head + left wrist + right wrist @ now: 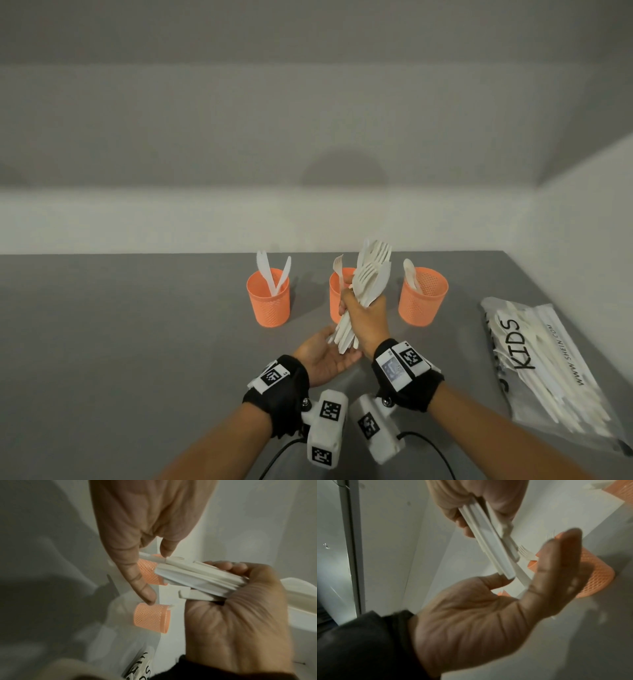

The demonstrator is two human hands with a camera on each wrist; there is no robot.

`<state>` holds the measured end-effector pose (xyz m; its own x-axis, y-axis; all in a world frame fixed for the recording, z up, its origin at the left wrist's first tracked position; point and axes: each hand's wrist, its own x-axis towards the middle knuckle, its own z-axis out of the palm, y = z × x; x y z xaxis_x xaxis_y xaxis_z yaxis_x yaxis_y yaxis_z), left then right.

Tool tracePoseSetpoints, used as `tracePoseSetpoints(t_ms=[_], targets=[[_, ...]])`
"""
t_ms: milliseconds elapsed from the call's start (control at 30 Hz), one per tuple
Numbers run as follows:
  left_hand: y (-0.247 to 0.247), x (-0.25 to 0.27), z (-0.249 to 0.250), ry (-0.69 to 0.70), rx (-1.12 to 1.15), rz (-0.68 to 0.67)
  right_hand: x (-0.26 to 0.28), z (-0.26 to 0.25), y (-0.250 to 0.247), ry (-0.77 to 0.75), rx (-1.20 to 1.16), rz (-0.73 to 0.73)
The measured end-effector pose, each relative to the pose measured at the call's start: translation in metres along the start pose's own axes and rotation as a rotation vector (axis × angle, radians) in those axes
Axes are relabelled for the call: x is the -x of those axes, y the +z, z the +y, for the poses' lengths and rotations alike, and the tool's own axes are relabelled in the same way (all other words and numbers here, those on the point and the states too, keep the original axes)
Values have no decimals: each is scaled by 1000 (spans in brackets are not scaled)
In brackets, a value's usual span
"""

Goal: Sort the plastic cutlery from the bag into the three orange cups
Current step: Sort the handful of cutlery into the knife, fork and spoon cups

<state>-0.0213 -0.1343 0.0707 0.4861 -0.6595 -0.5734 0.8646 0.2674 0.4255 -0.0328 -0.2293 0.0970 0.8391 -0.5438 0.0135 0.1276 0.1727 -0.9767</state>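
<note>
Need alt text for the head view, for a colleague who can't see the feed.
The right hand grips a bundle of white plastic cutlery upright above the open left hand. Behind stand three orange cups holding a few pieces; the bag lies at right.

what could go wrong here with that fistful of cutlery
The right hand grips a whole bundle of cutlery in one fist, while the open left hand only waits under the handles; pieces could slip from the grip and scatter. The bundle looks mixed, so dropping it into the middle cup would mis-sort.
</note>
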Motion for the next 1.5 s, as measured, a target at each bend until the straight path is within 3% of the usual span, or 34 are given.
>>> tracePoseSetpoints(t_ms=[100,233,500,667,867,1100,1233,1300,1367,1500], targets=[[-4,1,3,-29,12,28,1,-13,0,2,-27,-27],[-17,0,9,-12,-126,171,-1,-27,-1,30,-97,-64],[5,12,25,73,-173,21,2,-20,9,3,-90,-43],[9,18,33,118,-222,12,4,-17,19,-30,55,-86],[9,20,35,120,-277,-5,4,-14,27,-75,31,-96],[5,16,35,126,-618,15,-7,-6,30,113,65,-108],[-2,16,38,159,-536,-133,-17,-8,20,202,61,-115],[3,15,43,173,-591,-189,-21,-5,15,213,82,-130],[13,14,41,181,-785,-196,-24,-1,12,201,130,-165],[27,13,38,252,-894,-116,-28,-1,10,153,213,-315]])
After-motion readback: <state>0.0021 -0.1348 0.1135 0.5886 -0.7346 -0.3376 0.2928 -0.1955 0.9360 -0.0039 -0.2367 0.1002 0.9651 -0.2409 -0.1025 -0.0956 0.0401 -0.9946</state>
